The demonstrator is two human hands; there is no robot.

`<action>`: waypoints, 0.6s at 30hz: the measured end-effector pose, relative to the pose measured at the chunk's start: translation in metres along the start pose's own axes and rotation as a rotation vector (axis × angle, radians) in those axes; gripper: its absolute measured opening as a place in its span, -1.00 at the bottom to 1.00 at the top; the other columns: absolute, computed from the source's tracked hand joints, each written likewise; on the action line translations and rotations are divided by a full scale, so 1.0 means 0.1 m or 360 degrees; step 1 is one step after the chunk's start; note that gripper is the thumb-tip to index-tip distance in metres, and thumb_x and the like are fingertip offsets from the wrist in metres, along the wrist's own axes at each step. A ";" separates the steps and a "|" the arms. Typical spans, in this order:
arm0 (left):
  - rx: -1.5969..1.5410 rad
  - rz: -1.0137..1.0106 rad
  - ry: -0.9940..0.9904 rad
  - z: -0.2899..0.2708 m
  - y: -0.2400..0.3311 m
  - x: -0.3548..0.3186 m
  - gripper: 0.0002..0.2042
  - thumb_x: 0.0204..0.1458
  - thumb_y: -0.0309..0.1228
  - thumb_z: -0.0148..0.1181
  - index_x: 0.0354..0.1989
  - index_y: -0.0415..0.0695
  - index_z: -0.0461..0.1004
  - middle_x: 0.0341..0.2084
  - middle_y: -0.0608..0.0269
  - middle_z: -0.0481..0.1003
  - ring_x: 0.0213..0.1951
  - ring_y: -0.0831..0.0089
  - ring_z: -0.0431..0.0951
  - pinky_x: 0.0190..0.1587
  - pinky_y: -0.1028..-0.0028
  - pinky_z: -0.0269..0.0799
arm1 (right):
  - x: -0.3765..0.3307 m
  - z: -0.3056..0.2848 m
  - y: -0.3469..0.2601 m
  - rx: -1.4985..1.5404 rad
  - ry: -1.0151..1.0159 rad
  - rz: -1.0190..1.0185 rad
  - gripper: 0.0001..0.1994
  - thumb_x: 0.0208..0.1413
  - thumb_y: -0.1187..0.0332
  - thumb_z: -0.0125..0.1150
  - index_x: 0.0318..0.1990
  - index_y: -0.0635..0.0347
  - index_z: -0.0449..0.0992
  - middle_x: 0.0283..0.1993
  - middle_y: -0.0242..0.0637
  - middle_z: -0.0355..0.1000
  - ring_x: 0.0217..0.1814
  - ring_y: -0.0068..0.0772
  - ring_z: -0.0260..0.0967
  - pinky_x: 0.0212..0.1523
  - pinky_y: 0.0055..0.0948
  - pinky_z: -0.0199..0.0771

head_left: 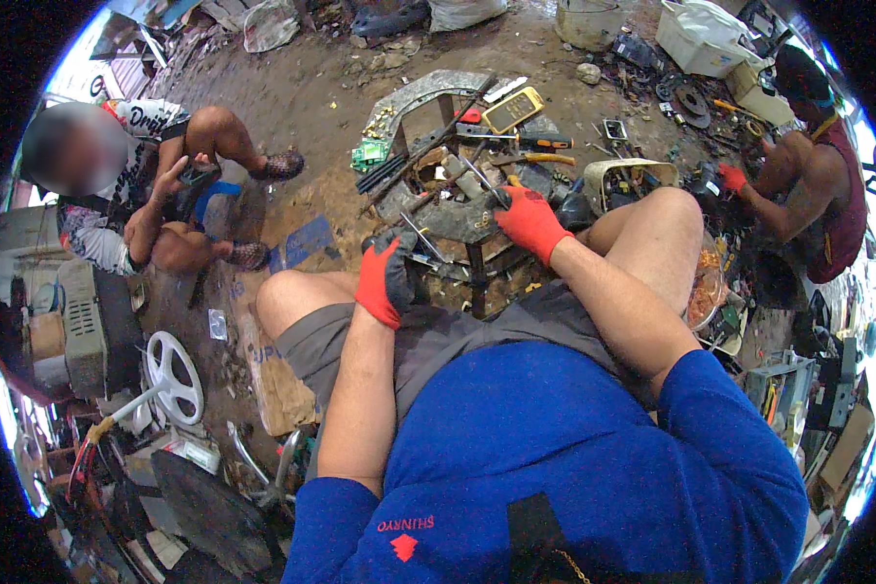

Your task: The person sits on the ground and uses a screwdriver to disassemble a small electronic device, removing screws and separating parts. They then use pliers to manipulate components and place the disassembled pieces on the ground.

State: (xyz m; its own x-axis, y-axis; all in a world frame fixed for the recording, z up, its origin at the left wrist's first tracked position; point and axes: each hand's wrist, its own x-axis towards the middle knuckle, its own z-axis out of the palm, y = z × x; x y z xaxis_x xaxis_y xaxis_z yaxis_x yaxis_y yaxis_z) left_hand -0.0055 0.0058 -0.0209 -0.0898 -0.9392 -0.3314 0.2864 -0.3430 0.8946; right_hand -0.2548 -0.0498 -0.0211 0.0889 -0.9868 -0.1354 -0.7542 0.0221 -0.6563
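My right hand (532, 222), in a red glove, is closed on a slim metal-shafted tool (475, 173); its shaft points up and left over the ring-shaped work stand (472, 222). Its handle is mostly hidden by the fingers. Above my left thigh, my left hand (387, 275) wears a red glove with a dark palm. Those fingers are curled, and what they hold is hidden. Right beside it a thin silver rod (421, 237) slants across the stand's near edge. A black-and-orange screwdriver (533, 141) and a yellow multimeter (513, 110) lie on the stand's far side.
A person (161, 180) squats at the left; another person (813, 180) with a red glove sits at the right among scrap. A cream helmet-like shell (628, 178) stands by my right knee. Behind are a white bin (703, 41) and a bucket (589, 21); a white wheel (175, 378) is at left.
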 end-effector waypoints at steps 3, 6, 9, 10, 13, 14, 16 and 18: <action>0.0351 0.0226 -0.0063 -0.04 0.02 -0.03 -0.72 0.20 -0.26 0.04 -0.44 -0.19 0.53 -0.56 0.33 0.50 -0.51 0.55 0.42 -0.45 0.48 0.31 | -0.10 -0.17 -0.20 0.0316 0.0002 -0.0025 -0.64 -0.03 0.23 0.18 -0.06 0.16 0.53 -0.12 -0.02 0.52 -0.05 -0.04 0.47 0.01 -0.21 0.43; 0.0245 0.0154 -0.0012 0.09 0.07 -0.04 -0.72 0.20 -0.24 0.04 -0.43 -0.17 0.53 -0.56 0.36 0.49 -0.51 0.57 0.40 -0.47 0.49 0.28 | -0.20 -0.35 -0.34 0.0867 -0.0303 -0.0111 -0.62 -0.02 0.23 0.25 -0.06 0.21 0.52 -0.15 -0.15 0.54 -0.10 -0.28 0.48 -0.03 -0.33 0.43; 0.0246 0.0094 -0.0060 0.15 0.13 -0.06 -0.73 0.19 -0.22 0.05 -0.39 -0.15 0.52 -0.53 0.38 0.48 -0.50 0.59 0.38 -0.48 0.52 0.25 | -0.20 -0.17 -0.27 0.1146 -0.0377 -0.0308 -0.65 0.02 0.40 0.26 0.00 0.22 0.51 -0.18 -0.39 0.53 -0.18 -0.63 0.37 -0.11 -0.53 0.39; 0.0372 0.0208 -0.0075 0.14 0.13 -0.08 -0.74 0.19 -0.23 0.05 -0.38 -0.15 0.52 -0.51 0.38 0.49 -0.49 0.59 0.39 -0.47 0.52 0.27 | -0.26 -0.17 -0.39 0.1241 -0.0437 -0.0338 -0.66 0.01 0.40 0.26 -0.01 0.22 0.51 -0.18 -0.39 0.53 -0.18 -0.62 0.37 -0.10 -0.53 0.39; 0.0445 0.0279 -0.0036 0.16 0.14 -0.09 -0.79 0.18 -0.27 0.09 -0.33 -0.16 0.53 -0.45 0.37 0.51 -0.44 0.59 0.42 -0.41 0.51 0.33 | -0.41 -0.25 -0.59 0.1168 -0.0517 -0.0341 -0.58 -0.03 0.38 0.29 0.05 0.23 0.47 -0.11 -0.34 0.52 -0.09 -0.56 0.38 -0.01 -0.49 0.38; 0.0265 0.0121 0.0045 0.20 0.13 -0.09 -0.80 0.17 -0.29 0.10 -0.30 -0.17 0.53 -0.43 0.36 0.52 -0.42 0.59 0.43 -0.39 0.51 0.35 | -0.42 -0.21 -0.61 0.1120 -0.0499 -0.0409 -0.55 -0.04 0.37 0.31 0.07 0.23 0.46 -0.09 -0.32 0.51 -0.07 -0.55 0.38 0.01 -0.48 0.38; 0.0250 0.0056 0.0152 0.33 0.17 -0.09 -0.82 0.14 -0.37 0.17 -0.19 -0.22 0.54 -0.35 0.33 0.55 -0.33 0.58 0.48 -0.26 0.50 0.42 | -0.39 -0.11 -0.55 0.0734 -0.0247 -0.0668 -0.44 -0.07 0.34 0.35 0.15 0.22 0.38 -0.04 -0.26 0.48 -0.02 -0.48 0.39 0.04 -0.46 0.38; 0.0496 0.0188 0.0252 0.22 0.04 -0.04 -0.81 0.12 -0.35 0.19 -0.20 -0.20 0.55 -0.38 0.33 0.55 -0.40 0.55 0.48 -0.33 0.49 0.42 | -0.37 -0.04 -0.50 0.0799 -0.0315 -0.0587 -0.43 -0.07 0.34 0.35 0.15 0.21 0.38 -0.08 -0.25 0.50 -0.05 -0.48 0.40 0.03 -0.46 0.39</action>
State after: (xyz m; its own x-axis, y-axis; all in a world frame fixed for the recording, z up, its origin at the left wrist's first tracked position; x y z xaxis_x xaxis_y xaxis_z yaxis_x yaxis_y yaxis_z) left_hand -0.0244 0.0078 -0.0091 0.0820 -0.9672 -0.2406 -0.0204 -0.2430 0.9698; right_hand -0.2229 -0.0154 0.0194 0.4381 -0.8967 0.0622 -0.2601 -0.1928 -0.9461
